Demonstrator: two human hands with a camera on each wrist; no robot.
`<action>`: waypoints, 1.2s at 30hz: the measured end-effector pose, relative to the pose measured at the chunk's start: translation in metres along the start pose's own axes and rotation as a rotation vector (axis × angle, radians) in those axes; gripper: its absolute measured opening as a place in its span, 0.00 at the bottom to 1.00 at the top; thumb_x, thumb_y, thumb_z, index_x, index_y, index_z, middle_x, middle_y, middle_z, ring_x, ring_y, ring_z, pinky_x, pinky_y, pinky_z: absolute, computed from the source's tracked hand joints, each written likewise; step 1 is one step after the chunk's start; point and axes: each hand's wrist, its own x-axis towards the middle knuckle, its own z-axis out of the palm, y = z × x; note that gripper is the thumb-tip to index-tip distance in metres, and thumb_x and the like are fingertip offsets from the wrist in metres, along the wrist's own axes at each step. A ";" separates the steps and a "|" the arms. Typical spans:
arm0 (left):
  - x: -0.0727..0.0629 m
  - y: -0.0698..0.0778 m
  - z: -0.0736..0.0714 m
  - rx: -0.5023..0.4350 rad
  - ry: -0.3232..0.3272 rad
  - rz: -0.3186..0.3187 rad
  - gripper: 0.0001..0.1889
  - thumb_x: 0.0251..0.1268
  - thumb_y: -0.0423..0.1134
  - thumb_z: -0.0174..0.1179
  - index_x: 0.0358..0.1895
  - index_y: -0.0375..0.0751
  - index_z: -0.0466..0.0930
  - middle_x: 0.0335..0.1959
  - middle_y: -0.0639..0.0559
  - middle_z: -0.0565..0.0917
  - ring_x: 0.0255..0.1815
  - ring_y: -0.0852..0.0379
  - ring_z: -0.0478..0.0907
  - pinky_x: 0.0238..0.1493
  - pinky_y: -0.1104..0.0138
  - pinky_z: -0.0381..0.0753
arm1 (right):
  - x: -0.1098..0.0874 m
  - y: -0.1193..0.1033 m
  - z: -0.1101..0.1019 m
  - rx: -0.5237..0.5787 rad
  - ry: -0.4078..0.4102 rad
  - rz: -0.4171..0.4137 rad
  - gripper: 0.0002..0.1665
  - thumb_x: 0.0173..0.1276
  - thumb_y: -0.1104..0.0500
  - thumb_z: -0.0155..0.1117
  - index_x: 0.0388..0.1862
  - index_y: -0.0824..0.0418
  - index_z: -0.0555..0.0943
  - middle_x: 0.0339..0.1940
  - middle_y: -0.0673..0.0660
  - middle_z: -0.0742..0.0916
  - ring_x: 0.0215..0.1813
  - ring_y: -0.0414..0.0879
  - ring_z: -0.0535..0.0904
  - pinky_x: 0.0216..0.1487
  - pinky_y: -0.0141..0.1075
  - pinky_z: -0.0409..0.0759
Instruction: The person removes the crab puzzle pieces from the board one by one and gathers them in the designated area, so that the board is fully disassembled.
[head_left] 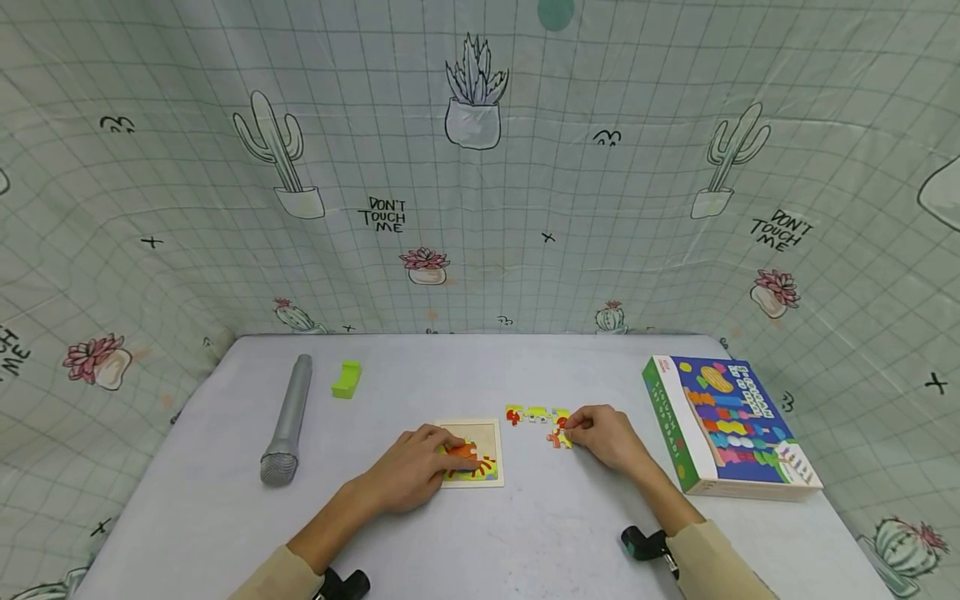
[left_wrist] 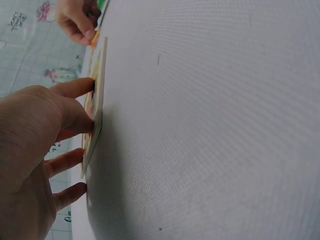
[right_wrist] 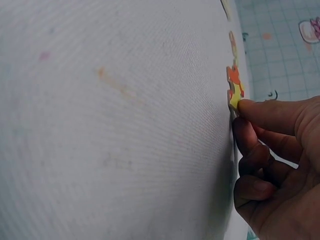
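My left hand (head_left: 412, 468) rests on a square wooden puzzle tray (head_left: 489, 431), its fingertips touching the picture pieces (head_left: 480, 472) inside. In the left wrist view the fingers are spread along the tray's edge (left_wrist: 102, 95). To the right of the tray, my right hand (head_left: 606, 435) pinches a yellow and red puzzle piece (right_wrist: 235, 97) between thumb and forefinger, low at the tabletop. The other right fingers are curled in. Several loose puzzle pieces (head_left: 536, 412) lie in a row beside it; whether the pinched piece is joined to them I cannot tell.
A grey microphone (head_left: 291, 425) and a lime green block (head_left: 347, 380) lie on the left of the white table (head_left: 420, 367). At the right lies a colourful game box (head_left: 735, 425). A patterned cloth (head_left: 525, 208) hangs behind the table.
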 end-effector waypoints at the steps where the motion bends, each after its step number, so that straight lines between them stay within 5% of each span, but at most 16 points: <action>1: 0.000 0.000 0.000 0.000 -0.001 -0.001 0.26 0.74 0.33 0.53 0.63 0.74 0.79 0.63 0.55 0.78 0.67 0.49 0.69 0.58 0.47 0.72 | 0.000 0.000 0.000 0.000 0.001 0.000 0.02 0.65 0.60 0.71 0.35 0.58 0.86 0.27 0.49 0.85 0.31 0.43 0.77 0.33 0.37 0.74; 26: -0.002 0.001 0.000 -0.001 -0.007 -0.007 0.24 0.76 0.37 0.53 0.63 0.75 0.78 0.64 0.57 0.78 0.67 0.51 0.70 0.58 0.47 0.73 | -0.001 0.003 0.001 0.002 0.012 -0.036 0.02 0.65 0.60 0.71 0.35 0.58 0.87 0.27 0.48 0.85 0.30 0.42 0.77 0.33 0.37 0.74; 36: -0.005 -0.002 -0.003 -0.046 -0.001 -0.008 0.20 0.75 0.36 0.54 0.60 0.66 0.83 0.69 0.58 0.77 0.69 0.50 0.71 0.59 0.45 0.72 | -0.001 0.002 0.004 0.006 0.018 -0.033 0.03 0.66 0.59 0.71 0.34 0.57 0.86 0.27 0.48 0.85 0.30 0.42 0.75 0.33 0.37 0.73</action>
